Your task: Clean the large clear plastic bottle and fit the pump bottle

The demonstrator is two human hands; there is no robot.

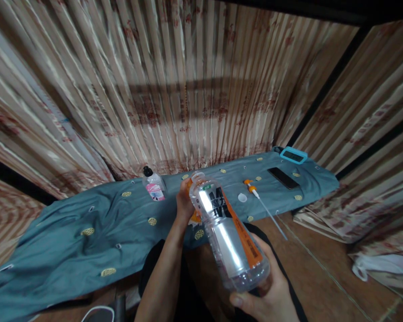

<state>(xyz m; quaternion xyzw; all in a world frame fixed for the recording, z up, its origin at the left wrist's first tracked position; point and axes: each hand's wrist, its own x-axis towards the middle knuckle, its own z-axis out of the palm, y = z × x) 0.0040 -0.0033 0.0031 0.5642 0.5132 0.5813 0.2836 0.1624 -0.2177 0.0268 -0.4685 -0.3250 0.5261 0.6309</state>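
A large clear plastic bottle [226, 237] with a silver and orange label is tilted in front of me, its uncapped mouth pointing away. My right hand [263, 286] is wrapped round its base. At the neck and shoulder, my left hand [184, 199] is closed against the bottle's left side, its fingers partly hidden behind it. An orange-and-yellow item [195, 218] shows just below my left hand, mostly covered by the bottle. To the right, an orange pump head [251, 187] with a long white tube lies on the teal cloth.
On the teal cloth [107, 223] a clear bottle with black cap and pink label [154, 188] lies left. Near the pump lies a round whitish piece [242, 197]. A black phone [284, 178] and blue digital clock [293, 155] are at right. Patterned curtains [188, 89] hang behind.
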